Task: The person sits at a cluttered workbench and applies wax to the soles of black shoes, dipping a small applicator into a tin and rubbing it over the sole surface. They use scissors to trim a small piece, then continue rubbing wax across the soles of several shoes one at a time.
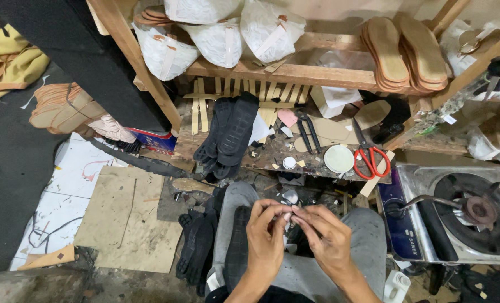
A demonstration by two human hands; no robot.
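My left hand (268,235) and my right hand (323,233) meet above my lap in grey trousers, fingertips pinched together on a small pale piece (287,215) that is too small to identify. A black shoe sole (237,247) lies on my left thigh, just left of my left hand. More black soles (198,247) are piled on the floor beside my knee. Ahead, on the low wooden bench (272,154), stands another stack of black soles (230,137).
Red-handled scissors (367,154), black pliers (307,132), a round white lid (338,159) and cut scraps lie on the bench. A gas stove (463,216) sits at right. Tan insoles (404,53) and white bags (216,33) fill the shelf. Cardboard sheets (129,219) cover the floor at left.
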